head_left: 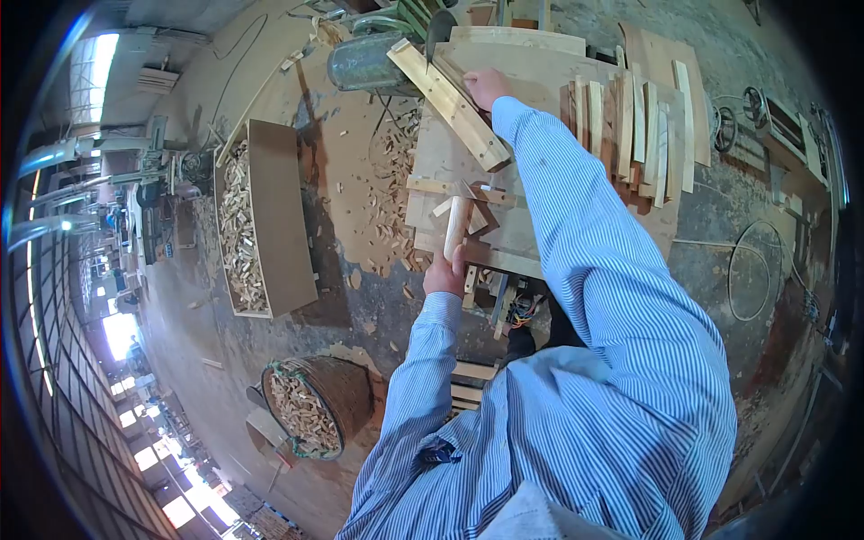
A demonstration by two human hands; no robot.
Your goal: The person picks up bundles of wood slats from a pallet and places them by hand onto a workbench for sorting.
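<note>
My left hand (444,273) grips the lower end of a short rounded wooden piece (456,227), holding it up over the near edge of the plywood worktable (531,81). My right hand (487,87) reaches far forward in a blue striped sleeve and rests on a long wooden fence bar (450,106) that lies diagonally across the table, close to a saw blade (438,31). Whether its fingers close around the bar is hard to tell.
A row of upright wooden slats (630,126) stands at the right of the table. Offcuts litter the floor (391,180). A long wooden box (256,216) and a round basket (315,409), both full of small wood pieces, stand at the left. A green motor (364,61) sits beside the blade.
</note>
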